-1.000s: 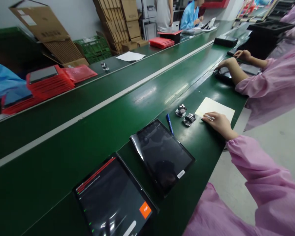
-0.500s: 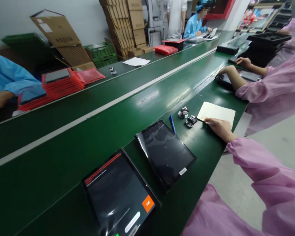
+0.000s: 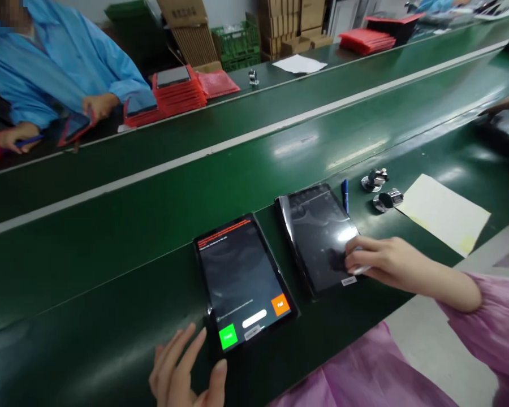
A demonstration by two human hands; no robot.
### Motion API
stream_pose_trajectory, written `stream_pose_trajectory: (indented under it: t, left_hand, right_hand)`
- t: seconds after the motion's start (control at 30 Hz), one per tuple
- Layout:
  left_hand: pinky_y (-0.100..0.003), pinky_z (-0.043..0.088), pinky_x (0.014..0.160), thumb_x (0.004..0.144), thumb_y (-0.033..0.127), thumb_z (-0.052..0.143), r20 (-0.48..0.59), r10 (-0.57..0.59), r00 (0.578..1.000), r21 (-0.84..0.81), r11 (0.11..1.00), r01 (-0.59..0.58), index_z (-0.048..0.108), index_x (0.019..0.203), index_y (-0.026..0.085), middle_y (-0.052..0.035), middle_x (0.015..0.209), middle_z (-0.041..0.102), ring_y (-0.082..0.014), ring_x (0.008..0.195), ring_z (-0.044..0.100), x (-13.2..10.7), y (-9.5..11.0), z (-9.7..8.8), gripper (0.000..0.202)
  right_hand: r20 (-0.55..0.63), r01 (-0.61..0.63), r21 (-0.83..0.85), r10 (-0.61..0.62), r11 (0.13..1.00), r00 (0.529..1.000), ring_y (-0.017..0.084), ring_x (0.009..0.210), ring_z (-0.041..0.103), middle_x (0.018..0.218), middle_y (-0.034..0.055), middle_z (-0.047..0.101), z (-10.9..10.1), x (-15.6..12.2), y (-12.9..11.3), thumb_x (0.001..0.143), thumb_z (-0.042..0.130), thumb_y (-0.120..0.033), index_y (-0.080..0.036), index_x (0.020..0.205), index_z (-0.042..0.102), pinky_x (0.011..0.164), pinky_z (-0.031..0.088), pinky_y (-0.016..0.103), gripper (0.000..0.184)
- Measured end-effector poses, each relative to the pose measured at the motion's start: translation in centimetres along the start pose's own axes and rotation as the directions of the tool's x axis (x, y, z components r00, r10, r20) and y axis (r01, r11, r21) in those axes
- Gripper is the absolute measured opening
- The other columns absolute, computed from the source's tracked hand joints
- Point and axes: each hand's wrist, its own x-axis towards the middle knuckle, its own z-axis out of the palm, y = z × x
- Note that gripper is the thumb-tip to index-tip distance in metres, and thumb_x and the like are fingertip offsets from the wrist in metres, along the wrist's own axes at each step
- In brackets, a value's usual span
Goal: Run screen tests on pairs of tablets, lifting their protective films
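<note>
2 hands (image 3: 180,370) (image 3: 401,263) at 2 tablets (image 3: 240,277) (image 3: 316,234) — 1 lit

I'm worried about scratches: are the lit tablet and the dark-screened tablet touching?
Apart: the head view shows green table between the lit tablet and dark-screened tablet.

Cardboard (image 3: 274,25), white paper (image 3: 300,64), green crate (image 3: 236,48) — seemingly filled
</note>
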Motion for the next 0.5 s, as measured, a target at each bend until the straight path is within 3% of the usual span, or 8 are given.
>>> stream_pose_trajectory:
  t: [0.07,0.13,0.23,0.3,0.37,0.43,0.47,0.5]
  left_hand:
    - [-0.047,0.043,0.120,0.091,0.016,0.073,-0.002,0.030,1.000,0.013,0.999,-0.030,0.070,0.122,0.012,-0.0163,0.119,0.073,-0.0283,0.117,0.068,0.7,0.8,0.0,0.032]
    - [-0.046,0.042,0.121,0.091,0.016,0.074,0.011,0.053,0.999,0.027,0.998,-0.053,0.071,0.117,0.014,-0.0137,0.115,0.075,-0.0263,0.115,0.070,1.0,1.1,-0.2,0.026]
    - [-0.044,0.039,0.125,0.093,0.014,0.072,0.048,0.047,0.998,0.024,0.999,-0.048,0.071,0.113,0.014,-0.0116,0.110,0.076,-0.0234,0.113,0.071,1.0,1.2,-0.3,0.020]
    - [-0.043,0.037,0.126,0.094,0.013,0.070,0.081,0.038,0.996,0.023,0.999,-0.040,0.071,0.113,0.014,-0.0111,0.109,0.077,-0.0224,0.114,0.071,1.0,1.2,-0.3,0.019]
    - [-0.044,0.035,0.127,0.095,0.014,0.070,0.110,0.045,0.993,0.021,0.999,-0.047,0.072,0.112,0.015,-0.0102,0.109,0.078,-0.0219,0.113,0.072,0.8,1.4,-0.3,0.017]
    - [-0.045,0.034,0.128,0.095,0.014,0.070,0.133,0.063,0.989,0.017,0.998,-0.066,0.073,0.109,0.016,-0.0097,0.108,0.078,-0.0212,0.111,0.072,0.5,1.6,-0.4,0.015]
    - [-0.044,0.033,0.128,0.094,0.013,0.071,0.140,0.069,0.988,0.016,0.997,-0.072,0.073,0.107,0.016,-0.0099,0.107,0.078,-0.0207,0.109,0.072,0.3,1.6,-0.5,0.014]
    - [-0.044,0.033,0.128,0.094,0.012,0.071,0.141,0.072,0.987,0.014,0.997,-0.074,0.073,0.106,0.015,-0.0103,0.106,0.078,-0.0203,0.107,0.073,0.0,1.5,-0.6,0.013]
  right_hand:
    - [0.043,0.103,-0.074,-0.100,0.992,0.994,0.007,0.051,0.059,0.096,0.0026,0.071,1.4,2.2,-0.7,0.106,0.036,-0.013,-0.023,0.092,0.070,0.048,0.038,0.023,0.038]
    - [0.008,0.138,-0.067,-0.138,0.988,0.990,0.007,0.050,0.058,0.091,0.0009,0.070,2.4,3.4,0.0,0.107,0.041,-0.017,-0.025,0.089,0.073,0.048,0.037,0.023,0.038]
    - [-0.147,0.076,-0.005,-0.076,0.997,0.986,0.007,0.047,0.056,0.092,0.0018,0.071,2.8,4.4,1.7,0.105,0.058,-0.047,-0.031,0.111,0.079,0.044,0.037,0.023,0.028]
    - [-0.284,-0.019,0.003,0.019,1.000,0.959,0.009,0.042,0.049,0.085,0.0016,0.071,2.3,4.7,1.7,0.098,0.065,-0.059,-0.033,0.126,0.076,0.039,0.030,0.026,0.040]
    - [-0.447,-0.124,0.117,0.164,0.985,0.880,0.012,0.043,0.048,0.073,0.0002,0.066,1.0,4.4,0.6,0.098,0.067,-0.056,-0.039,0.124,0.076,0.040,0.030,0.028,0.032]
    - [-0.546,-0.177,0.385,0.378,0.906,0.747,0.017,0.050,0.055,0.071,0.0014,0.065,-0.6,3.9,-1.0,0.102,0.059,-0.058,-0.044,0.111,0.079,0.046,0.041,0.031,0.026]
    - [-0.542,-0.177,0.516,0.479,0.838,0.690,0.020,0.056,0.060,0.073,0.0032,0.066,-1.3,3.6,-1.8,0.102,0.053,-0.066,-0.043,0.103,0.080,0.051,0.047,0.034,0.035]
    - [-0.497,-0.175,0.622,0.558,0.763,0.664,0.023,0.061,0.064,0.075,0.0055,0.068,-1.8,3.4,-2.3,0.098,0.047,-0.077,-0.040,0.096,0.080,0.054,0.051,0.036,0.050]
